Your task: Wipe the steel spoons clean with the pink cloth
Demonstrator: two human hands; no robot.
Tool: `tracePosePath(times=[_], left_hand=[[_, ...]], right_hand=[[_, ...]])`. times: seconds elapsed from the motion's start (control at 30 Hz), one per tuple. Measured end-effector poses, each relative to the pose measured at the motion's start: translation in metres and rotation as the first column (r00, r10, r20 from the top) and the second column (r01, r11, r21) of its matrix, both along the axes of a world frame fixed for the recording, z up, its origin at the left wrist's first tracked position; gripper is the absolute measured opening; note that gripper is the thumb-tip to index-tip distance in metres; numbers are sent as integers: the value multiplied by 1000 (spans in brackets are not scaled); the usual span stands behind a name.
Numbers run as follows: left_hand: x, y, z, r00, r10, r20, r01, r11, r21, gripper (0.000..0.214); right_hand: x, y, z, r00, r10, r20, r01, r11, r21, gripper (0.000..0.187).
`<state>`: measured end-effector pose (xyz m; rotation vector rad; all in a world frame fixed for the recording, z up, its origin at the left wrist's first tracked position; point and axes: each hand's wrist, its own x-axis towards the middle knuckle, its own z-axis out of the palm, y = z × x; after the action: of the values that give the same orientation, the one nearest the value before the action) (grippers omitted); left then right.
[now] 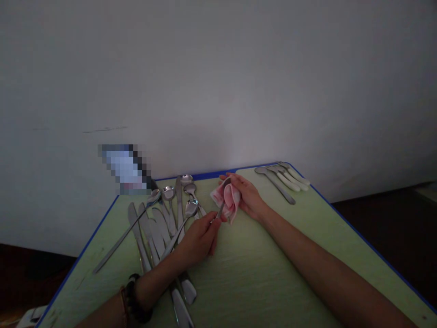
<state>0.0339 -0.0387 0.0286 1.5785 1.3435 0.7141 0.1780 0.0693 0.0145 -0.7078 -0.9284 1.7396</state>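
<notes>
My left hand (203,234) is closed around the handle of a metal spoon (221,210), which slants up and away. A pink and white cloth (231,200) is wrapped about the spoon's upper part. My right hand (247,195) grips that cloth from the right side, its fingers curled behind it. Part of the spoon's bowl shows dark above the folds; the rest is covered. Beside and under my left forearm lies a loose pile of cutlery, with several table knives (139,237) and several spoons (168,193).
At the far right of the green, blue-edged table (259,273), a spoon (276,184) lies beside several white-handled utensils (288,177). A blurred-out screen (124,168) leans at the back left. The grey wall (218,91) stands directly behind the table.
</notes>
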Motion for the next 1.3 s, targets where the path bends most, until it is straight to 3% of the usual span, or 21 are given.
tracePosePath(times=[0.1,0.27,0.53,0.73,0.9,1.07,1.3], left_hand=[[1,0,2,1000,28,6,-28,1000,-7,30],[1,-1,3,999,39,21,-38,999,-24,28],[1,1,2,999,39,-26,-39,999,14,26],[4,-1,10,977,25,-213,-18,999,36,22],[4,-1,12,960,8,-280,6,999,50,20],[1,-2,8,982,-28,-189,34,999,26,23],[0,-1,6,995,-20,-96,19,1000,-16,29]], right_hand=[[4,-5,7,984,176,25,-177,984,28,36],[8,-7,8,966,258,17,-259,965,32,54],[2,-2,1,997,76,0,-76,997,-31,56],[-3,0,-4,996,-71,-51,70,997,-28,56],[-4,-1,-6,998,-55,13,53,996,71,45],[-2,-3,-6,992,10,124,-28,989,147,31],[0,0,-10,984,29,175,-60,983,172,34]])
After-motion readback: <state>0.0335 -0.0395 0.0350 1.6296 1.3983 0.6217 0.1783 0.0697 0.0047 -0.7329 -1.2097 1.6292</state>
